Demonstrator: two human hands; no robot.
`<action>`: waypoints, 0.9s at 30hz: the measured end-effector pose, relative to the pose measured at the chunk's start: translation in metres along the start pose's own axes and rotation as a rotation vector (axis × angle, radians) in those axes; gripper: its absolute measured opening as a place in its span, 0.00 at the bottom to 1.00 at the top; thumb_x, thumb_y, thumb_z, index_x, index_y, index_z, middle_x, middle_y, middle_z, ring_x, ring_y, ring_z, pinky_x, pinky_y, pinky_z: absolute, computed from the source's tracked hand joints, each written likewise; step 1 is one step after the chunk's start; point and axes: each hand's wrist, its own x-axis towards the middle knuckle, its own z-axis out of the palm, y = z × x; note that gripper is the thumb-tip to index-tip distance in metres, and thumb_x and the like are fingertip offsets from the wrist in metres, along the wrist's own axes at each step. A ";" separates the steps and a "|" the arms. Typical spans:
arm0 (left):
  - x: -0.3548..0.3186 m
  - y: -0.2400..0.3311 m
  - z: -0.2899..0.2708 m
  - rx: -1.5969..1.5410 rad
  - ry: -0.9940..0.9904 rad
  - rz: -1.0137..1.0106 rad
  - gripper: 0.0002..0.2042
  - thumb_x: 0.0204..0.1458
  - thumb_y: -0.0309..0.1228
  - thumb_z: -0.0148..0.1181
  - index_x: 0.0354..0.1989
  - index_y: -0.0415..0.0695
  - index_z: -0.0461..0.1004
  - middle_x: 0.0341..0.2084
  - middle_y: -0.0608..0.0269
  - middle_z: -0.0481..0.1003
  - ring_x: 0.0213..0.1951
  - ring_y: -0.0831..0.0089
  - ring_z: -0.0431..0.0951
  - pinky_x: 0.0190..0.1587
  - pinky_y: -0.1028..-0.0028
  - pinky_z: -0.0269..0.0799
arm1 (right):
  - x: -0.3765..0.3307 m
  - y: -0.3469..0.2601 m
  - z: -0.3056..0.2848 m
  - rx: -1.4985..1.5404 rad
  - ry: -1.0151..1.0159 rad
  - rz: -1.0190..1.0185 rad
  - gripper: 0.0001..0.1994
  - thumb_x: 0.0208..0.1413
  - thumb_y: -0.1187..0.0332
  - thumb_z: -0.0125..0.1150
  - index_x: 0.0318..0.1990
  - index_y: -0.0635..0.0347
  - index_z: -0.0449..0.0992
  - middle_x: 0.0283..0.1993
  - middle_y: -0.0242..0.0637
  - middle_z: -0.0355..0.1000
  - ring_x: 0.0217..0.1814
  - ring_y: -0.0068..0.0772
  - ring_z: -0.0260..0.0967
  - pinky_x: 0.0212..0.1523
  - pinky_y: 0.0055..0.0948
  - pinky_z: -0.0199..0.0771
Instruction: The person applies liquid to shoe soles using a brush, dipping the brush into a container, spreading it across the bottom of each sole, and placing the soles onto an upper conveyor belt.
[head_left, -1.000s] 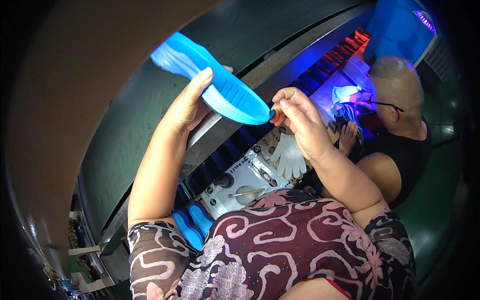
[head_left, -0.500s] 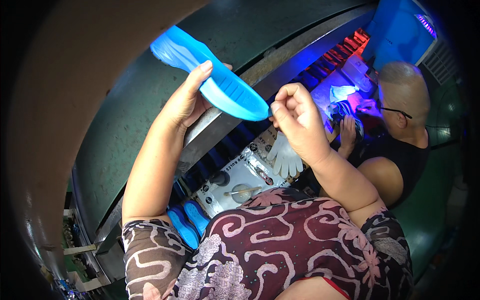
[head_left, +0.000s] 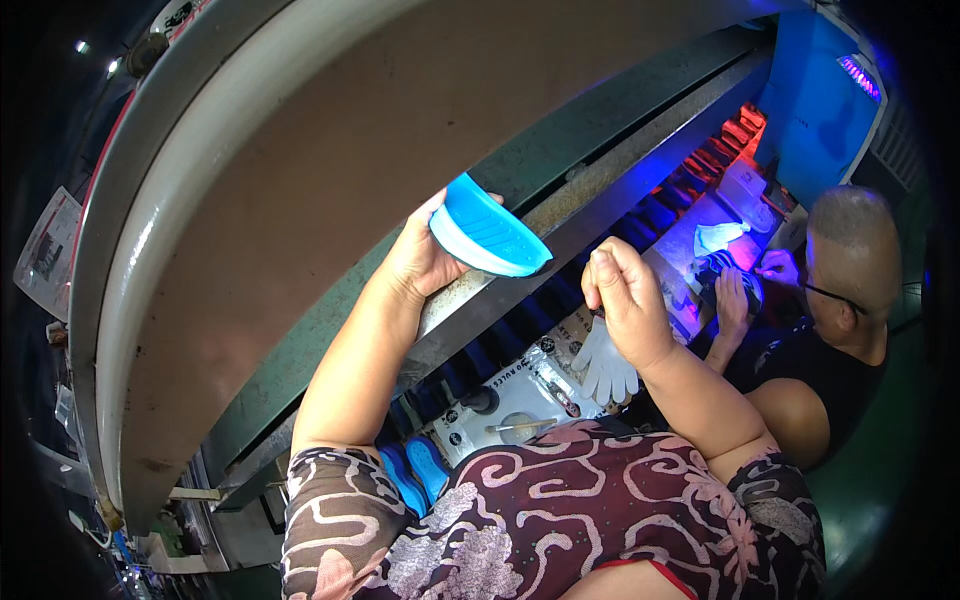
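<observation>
A bright blue shoe sole point(head_left: 490, 238) with a ridged inner face is in my left hand point(head_left: 418, 262), whose fingers are wrapped round its side. The far part of the sole is hidden behind a large brown panel. My right hand point(head_left: 628, 305) is raised a little to the right of the sole's near end, apart from it. Its fingers are curled in a pinch; whatever they hold, if anything, cannot be made out. A small dark bit shows at the sole's tip.
The brown panel point(head_left: 290, 190) overhangs a green conveyor surface with a metal rail point(head_left: 610, 205). Below lie a white glove point(head_left: 605, 372), a brush point(head_left: 522, 426) across a small bowl, a dark cup point(head_left: 480, 401) and blue soles point(head_left: 428, 466). A co-worker point(head_left: 850, 270) handles a shoe at right.
My right hand has come away from the sole's tip. The view has shifted, so the overhanging panel covers more of the conveyor and the sole's far part. My left hand keeps its hold.
</observation>
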 end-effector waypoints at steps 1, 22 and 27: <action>0.000 -0.001 -0.002 -0.050 -0.034 0.007 0.31 0.49 0.52 0.56 0.52 0.37 0.64 0.48 0.47 0.70 0.48 0.53 0.74 0.47 0.49 0.74 | 0.002 -0.001 0.001 0.002 0.002 -0.003 0.17 0.66 0.61 0.40 0.25 0.58 0.60 0.20 0.29 0.60 0.23 0.17 0.56 0.31 0.18 0.59; -0.001 0.003 0.002 0.052 0.017 0.023 0.37 0.43 0.56 0.60 0.52 0.35 0.64 0.48 0.45 0.69 0.49 0.50 0.73 0.50 0.47 0.70 | 0.021 -0.004 0.017 -0.006 0.007 -0.096 0.19 0.63 0.63 0.47 0.21 0.65 0.61 0.14 0.32 0.54 0.18 0.22 0.48 0.20 0.28 0.55; -0.001 0.002 0.006 0.034 0.042 0.040 0.38 0.43 0.56 0.60 0.55 0.36 0.62 0.50 0.45 0.68 0.53 0.50 0.69 0.57 0.44 0.60 | 0.016 -0.005 0.015 0.086 0.050 -0.047 0.19 0.64 0.63 0.47 0.21 0.64 0.62 0.15 0.30 0.55 0.19 0.20 0.52 0.21 0.28 0.57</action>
